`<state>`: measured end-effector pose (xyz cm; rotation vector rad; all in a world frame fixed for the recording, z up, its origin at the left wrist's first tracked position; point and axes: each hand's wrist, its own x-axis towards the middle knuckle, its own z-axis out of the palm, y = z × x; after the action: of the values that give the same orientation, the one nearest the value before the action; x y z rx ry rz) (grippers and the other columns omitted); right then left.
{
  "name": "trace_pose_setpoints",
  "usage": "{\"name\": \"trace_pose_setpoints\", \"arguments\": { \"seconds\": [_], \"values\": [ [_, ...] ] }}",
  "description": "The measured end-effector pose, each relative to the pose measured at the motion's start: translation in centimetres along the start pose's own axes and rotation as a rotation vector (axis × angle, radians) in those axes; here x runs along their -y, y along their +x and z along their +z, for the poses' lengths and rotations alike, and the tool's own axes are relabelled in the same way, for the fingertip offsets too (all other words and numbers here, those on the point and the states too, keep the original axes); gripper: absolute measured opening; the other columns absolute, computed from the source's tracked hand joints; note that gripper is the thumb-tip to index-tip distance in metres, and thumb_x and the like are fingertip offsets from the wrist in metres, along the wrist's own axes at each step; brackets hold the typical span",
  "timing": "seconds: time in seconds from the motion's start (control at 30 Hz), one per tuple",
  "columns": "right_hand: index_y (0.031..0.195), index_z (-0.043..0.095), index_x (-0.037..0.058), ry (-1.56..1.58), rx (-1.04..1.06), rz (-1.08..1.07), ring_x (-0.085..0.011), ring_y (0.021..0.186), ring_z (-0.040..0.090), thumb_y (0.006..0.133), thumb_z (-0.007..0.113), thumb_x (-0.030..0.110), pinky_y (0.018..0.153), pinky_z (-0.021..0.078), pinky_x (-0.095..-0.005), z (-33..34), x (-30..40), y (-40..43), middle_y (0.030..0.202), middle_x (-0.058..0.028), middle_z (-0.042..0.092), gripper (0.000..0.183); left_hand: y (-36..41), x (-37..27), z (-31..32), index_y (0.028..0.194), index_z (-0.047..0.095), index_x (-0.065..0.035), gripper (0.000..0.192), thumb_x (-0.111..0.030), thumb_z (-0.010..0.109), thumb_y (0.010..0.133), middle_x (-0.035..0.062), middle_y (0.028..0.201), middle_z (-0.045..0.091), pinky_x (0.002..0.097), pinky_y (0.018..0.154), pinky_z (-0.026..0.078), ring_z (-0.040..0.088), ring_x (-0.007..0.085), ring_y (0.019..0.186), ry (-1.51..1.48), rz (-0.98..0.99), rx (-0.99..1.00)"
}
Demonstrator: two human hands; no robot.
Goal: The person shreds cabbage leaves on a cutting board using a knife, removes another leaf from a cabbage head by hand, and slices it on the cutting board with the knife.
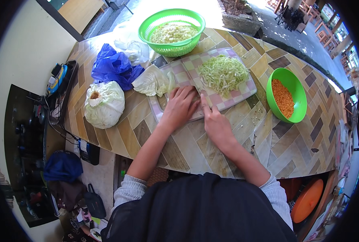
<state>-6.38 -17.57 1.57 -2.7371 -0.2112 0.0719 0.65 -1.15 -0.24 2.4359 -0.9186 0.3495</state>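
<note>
My right hand grips a knife, its index finger stretched along the spine. The thin blade points away from me across a pink and pale green checked cutting board. Close to the left of the blade, my left hand rests on the board with bent fingers; whatever lies beneath them is hidden. A heap of shredded cabbage sits on the board's right half. Cut cabbage leaves lie at the board's left edge. Farther left stands a cabbage head, its brown stem end showing.
A green colander with chopped cabbage stands beyond the board. To the right is a green bowl of orange bits. A crumpled blue plastic bag lies behind the cabbage head. The table's curved front edge runs before me.
</note>
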Motion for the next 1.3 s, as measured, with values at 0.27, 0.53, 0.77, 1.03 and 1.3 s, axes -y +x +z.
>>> {"name": "trace_pose_setpoints", "arguments": {
  "seconds": [0.27,0.53,0.77,1.03,1.3],
  "values": [
    [0.141,0.045,-0.0027,0.529,-0.209,-0.115,-0.0470,0.083,0.064,0.095,0.052,0.006,0.072,0.0487,-0.0505,-1.1,-2.8,2.1,0.086,-0.0318,0.063,0.048,-0.5,-0.2,-0.3,0.127,0.057,-0.0010,0.038,-0.022,0.057,0.096,0.0144,0.133,0.057,0.0471,0.111,0.034,0.051,0.0315,0.127,-0.045,-0.015,0.045],
    [0.146,0.041,-0.0001,0.358,-0.100,-0.059,-0.0456,0.080,0.066,0.096,0.050,0.006,0.072,0.0521,-0.0487,-0.7,-1.3,-0.1,0.089,-0.0302,0.065,0.052,-0.5,-0.2,-0.2,0.127,0.057,-0.0008,0.037,-0.022,0.057,0.096,0.0143,0.132,0.058,0.0465,0.111,0.033,0.050,0.0310,0.128,-0.059,-0.028,0.039],
    [0.148,0.037,-0.0024,0.088,-0.113,-0.056,-0.0436,0.081,0.067,0.096,0.048,0.006,0.073,0.0548,-0.0481,0.4,-0.6,1.8,0.090,-0.0279,0.066,0.054,0.2,-0.1,-0.1,0.116,0.064,-0.0015,0.026,-0.016,0.058,0.095,0.0162,0.124,0.063,0.0429,0.104,0.041,0.056,0.0340,0.120,-0.117,-0.032,-0.040],
    [0.145,0.043,0.0021,0.456,-0.116,-0.026,-0.0477,0.080,0.063,0.095,0.054,0.009,0.071,0.0487,-0.0496,-2.3,-2.8,1.0,0.087,-0.0321,0.063,0.051,2.0,-0.5,-0.8,0.098,0.068,-0.0017,0.018,-0.014,0.071,0.085,0.0141,0.096,0.067,0.0414,0.079,0.051,0.065,0.0343,0.091,0.011,-0.210,-0.102],
    [0.144,0.044,0.0051,0.471,-0.186,-0.082,-0.0493,0.084,0.062,0.096,0.053,0.010,0.073,0.0476,-0.0533,-1.3,-4.1,1.1,0.087,-0.0330,0.063,0.049,2.2,-0.6,-0.3,0.095,0.068,-0.0047,0.018,-0.015,0.073,0.082,0.0112,0.095,0.066,0.0420,0.079,0.051,0.065,0.0337,0.090,-0.010,-0.243,-0.076]
  ]
}}
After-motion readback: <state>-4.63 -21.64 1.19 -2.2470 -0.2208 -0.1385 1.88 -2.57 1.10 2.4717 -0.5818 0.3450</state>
